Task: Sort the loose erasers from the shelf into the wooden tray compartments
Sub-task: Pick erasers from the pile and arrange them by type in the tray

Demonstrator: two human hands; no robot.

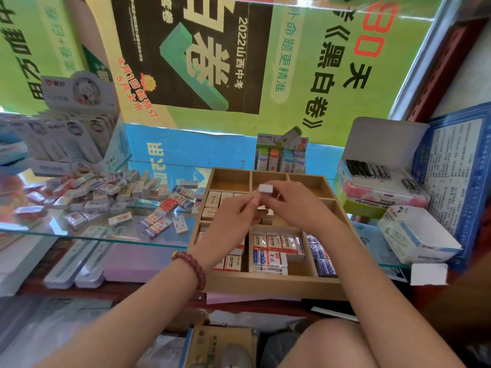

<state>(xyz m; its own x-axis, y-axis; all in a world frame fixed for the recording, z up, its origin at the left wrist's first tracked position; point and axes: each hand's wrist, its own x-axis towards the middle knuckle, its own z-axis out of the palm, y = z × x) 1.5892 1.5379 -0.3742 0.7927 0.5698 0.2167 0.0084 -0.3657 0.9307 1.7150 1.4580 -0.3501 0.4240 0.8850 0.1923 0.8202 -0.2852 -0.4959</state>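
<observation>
Erasers are what I watch here: one small eraser (264, 189) is pinched between both hands, raised over the middle of the wooden tray (265, 285). Its end face points at my camera, square and white with a faint lilac edge. The rest of its body is hidden behind the fingers, so I cannot read its wrapper. The left hand (237, 217) nips it from below with curled thumb and forefinger, and the right hand (299, 205) closes on it from the other side, so the two hands meet on the one piece. Below them the tray rests on the glass shelf (61, 228), its front edge reaching past the glass lip. Beige-wrapped erasers (214, 200) sit in the middle-left compartment, white ones with red and blue print (273, 247) in the front-middle one, and blue-purple ones (322, 258) in the front-right. The loose erasers (106, 193) lie heaped on the shelf left of the tray, a mix of white, red-banded and blue-banded sleeves, well apart from the hands. A dark red bead bracelet (192, 268) rings the left wrist.
</observation>
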